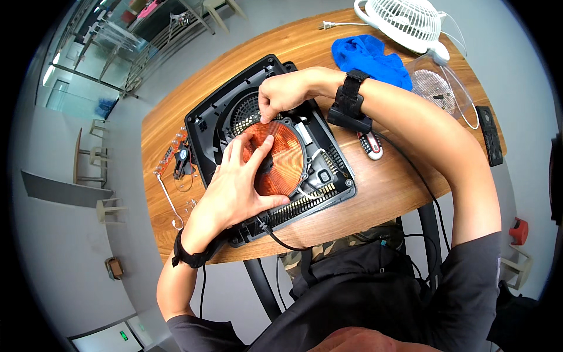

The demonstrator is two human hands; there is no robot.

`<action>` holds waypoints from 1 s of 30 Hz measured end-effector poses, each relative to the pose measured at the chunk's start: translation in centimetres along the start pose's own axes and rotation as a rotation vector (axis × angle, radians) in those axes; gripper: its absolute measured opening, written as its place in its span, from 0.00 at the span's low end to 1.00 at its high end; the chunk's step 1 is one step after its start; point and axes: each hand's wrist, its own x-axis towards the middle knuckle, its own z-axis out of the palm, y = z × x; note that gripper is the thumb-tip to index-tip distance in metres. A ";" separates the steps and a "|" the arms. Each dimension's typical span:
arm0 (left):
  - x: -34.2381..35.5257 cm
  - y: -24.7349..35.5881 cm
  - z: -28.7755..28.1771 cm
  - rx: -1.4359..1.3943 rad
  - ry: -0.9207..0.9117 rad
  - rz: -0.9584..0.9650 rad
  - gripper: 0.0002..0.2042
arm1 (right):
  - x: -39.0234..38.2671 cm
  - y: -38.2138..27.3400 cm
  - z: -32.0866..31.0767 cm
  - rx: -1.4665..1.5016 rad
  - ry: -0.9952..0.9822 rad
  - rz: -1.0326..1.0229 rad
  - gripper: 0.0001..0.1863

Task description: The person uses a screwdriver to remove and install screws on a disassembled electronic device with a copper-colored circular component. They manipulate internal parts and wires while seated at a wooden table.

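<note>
A flat round copper coil (287,167) lies in the opened black housing (199,138) of what looks like an induction cooker. Across the coil's left side rests my left hand (234,188), its fingers spread over the windings and its thumb by the near rim. My right hand (284,92) is closed in a pinch at the coil's far edge, pointing down. Whatever its fingertips hold, if anything, is hidden. Beyond the coil a round black vent grille (243,108) shows partly. White wires (319,157) run beside the coil's right rim.
Left of the housing lie an orange circuit board (170,154), a small black fan (183,159) and loose screws (191,204). A red-and-white handled tool (370,145) sits right. Farther back are a blue cloth (372,58), a white fan (404,23) and a black strip-shaped thing (490,136).
</note>
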 end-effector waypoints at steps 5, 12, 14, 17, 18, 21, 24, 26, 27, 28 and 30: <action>-0.2 0.0 -0.2 0.004 -0.018 -0.063 0.54 | 1.2 0.5 0.2 0.019 0.012 -0.031 0.15; -0.1 0.1 -0.1 0.047 -0.039 -0.111 0.54 | 1.8 0.1 1.8 -0.094 0.190 0.060 0.12; 0.1 0.2 -0.1 0.047 -0.049 -0.125 0.54 | 2.2 -0.1 2.1 -0.150 0.219 0.089 0.11; 0.2 0.5 -0.3 0.060 -0.063 -0.143 0.54 | 2.3 -0.1 2.3 -0.212 0.241 0.113 0.10; 0.3 0.6 -0.4 0.061 -0.066 -0.146 0.54 | 2.3 0.0 2.4 -0.211 0.252 0.109 0.10; 0.2 0.6 -0.4 0.062 -0.078 -0.141 0.54 | 1.9 -0.4 2.4 -0.198 0.257 0.106 0.10; 0.3 0.7 -0.5 0.073 -0.089 -0.136 0.54 | 1.7 -0.4 2.3 -0.161 0.245 0.110 0.09; 0.2 0.7 -0.5 0.074 -0.088 -0.132 0.54 | 1.6 -0.4 2.2 -0.126 0.235 0.097 0.10; 0.2 0.7 -0.5 0.072 -0.086 -0.127 0.55 | 1.5 -0.2 2.0 -0.104 0.231 0.084 0.10; 0.0 0.6 -0.5 0.067 -0.083 -0.127 0.55 | 1.4 -0.1 1.9 -0.082 0.222 0.068 0.10; -0.2 0.6 -0.3 0.067 -0.058 -0.129 0.56 | 1.4 0.2 2.1 0.044 0.222 0.049 0.11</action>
